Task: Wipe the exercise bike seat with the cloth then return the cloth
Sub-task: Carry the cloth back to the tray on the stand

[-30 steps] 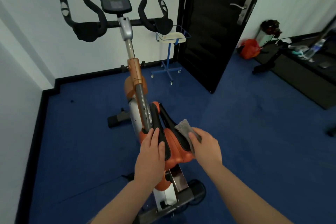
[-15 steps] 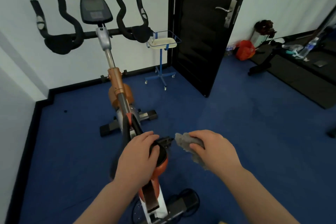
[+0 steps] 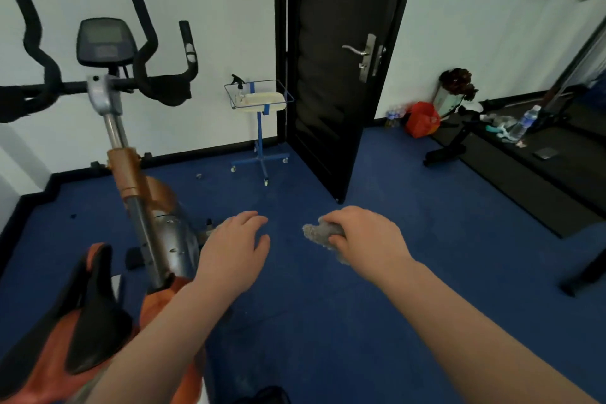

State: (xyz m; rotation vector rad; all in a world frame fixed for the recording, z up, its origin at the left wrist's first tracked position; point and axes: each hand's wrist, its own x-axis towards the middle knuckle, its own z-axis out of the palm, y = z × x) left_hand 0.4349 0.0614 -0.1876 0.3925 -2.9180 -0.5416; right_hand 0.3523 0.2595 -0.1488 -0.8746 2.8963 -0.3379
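Cloth point(image 3: 323, 234), grey and crumpled, sits bunched in my right hand point(image 3: 364, 239), fingers curled closed around it so that only a ragged wad pokes out past my knuckles, held in the air above the blue carpet point(image 3: 410, 289) and well to the right of the exercise bike seat point(image 3: 82, 305). My left hand point(image 3: 234, 256) hangs empty beside it, palm down, fingers loosely spread and gripping nothing, nearer the seat but clear of it. The seat, black and orange, lies at the lower left of my view, with the bike's handlebars point(image 3: 157, 82) and console point(image 3: 105, 43) rising beyond it against the white wall. Farther off from the seat, near the dark door point(image 3: 341, 75), stands a small blue wheeled stand point(image 3: 260, 141) topped by a wire basket point(image 3: 288, 96) holding a pale tray and a spray bottle point(image 3: 238, 88); I judge that to be where the cloth belongs, though nothing here proves it. The cloth looks light, limp and soft, unlikely to slip or break, and a loose fistful anywhere on it should do for carrying. Setting it down should need only an opened hand over the basket, with care not to knock the bottle.
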